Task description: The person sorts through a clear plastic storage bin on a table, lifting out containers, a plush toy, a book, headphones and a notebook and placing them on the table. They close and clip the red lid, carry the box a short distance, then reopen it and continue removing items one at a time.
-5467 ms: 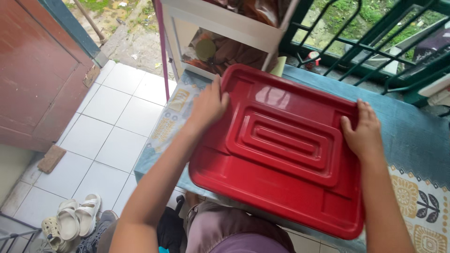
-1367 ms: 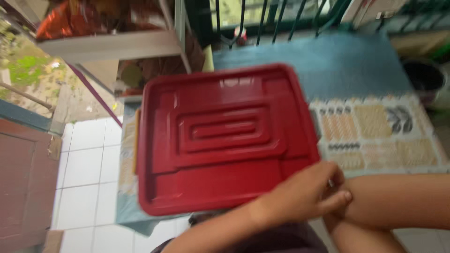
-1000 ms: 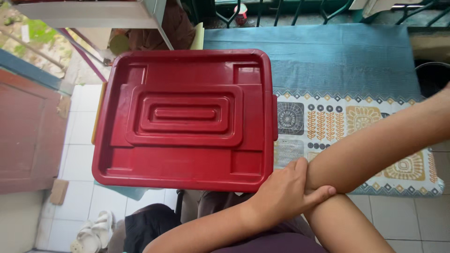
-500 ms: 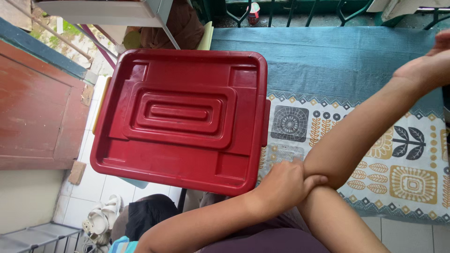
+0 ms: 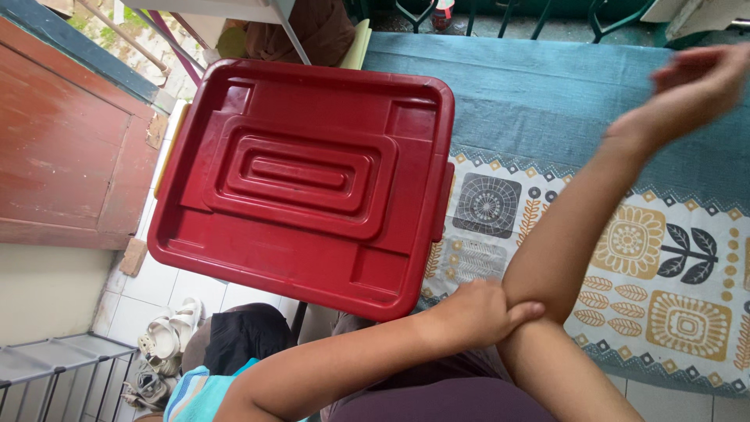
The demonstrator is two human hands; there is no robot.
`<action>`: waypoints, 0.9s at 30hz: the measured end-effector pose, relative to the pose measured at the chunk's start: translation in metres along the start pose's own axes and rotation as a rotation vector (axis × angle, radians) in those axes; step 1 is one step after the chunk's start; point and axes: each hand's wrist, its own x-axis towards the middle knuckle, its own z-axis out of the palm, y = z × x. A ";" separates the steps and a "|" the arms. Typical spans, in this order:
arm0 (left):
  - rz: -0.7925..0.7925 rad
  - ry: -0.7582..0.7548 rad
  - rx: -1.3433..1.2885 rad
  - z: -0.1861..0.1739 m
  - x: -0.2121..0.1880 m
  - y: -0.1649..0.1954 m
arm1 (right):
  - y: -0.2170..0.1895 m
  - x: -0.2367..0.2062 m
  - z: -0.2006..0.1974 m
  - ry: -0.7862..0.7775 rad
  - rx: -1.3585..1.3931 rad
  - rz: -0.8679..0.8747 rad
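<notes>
A red plastic box with its ridged lid on rests on the left end of a table covered by a teal patterned cloth. My left hand is wrapped around my own right forearm near the elbow, just below the box's near right corner. My right hand is raised over the cloth at the far right, blurred, fingers loosely curled and holding nothing. Neither hand touches the box.
A reddish wooden door stands at the left. White floor tiles show below the table edge, with sandals and a grey metal rack. Green railings and a white shelf frame run along the top.
Both hands left the box lid. My left hand gripped my right forearm, and my right arm swung up and to the right. The view shifted, so the box now sits at the left.
</notes>
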 end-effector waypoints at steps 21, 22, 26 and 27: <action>0.120 0.723 0.391 -0.110 0.015 -0.042 | -0.049 -0.252 -0.001 -0.733 -0.047 1.015; 0.115 0.713 0.392 -0.110 0.015 -0.042 | -0.056 -0.248 -0.005 -0.724 -0.060 1.014; 0.115 0.710 0.418 -0.108 0.014 -0.041 | -0.074 -0.236 -0.014 -0.766 0.045 0.966; 0.117 0.711 0.417 -0.107 0.014 -0.040 | -0.076 -0.234 -0.015 -0.783 0.083 0.958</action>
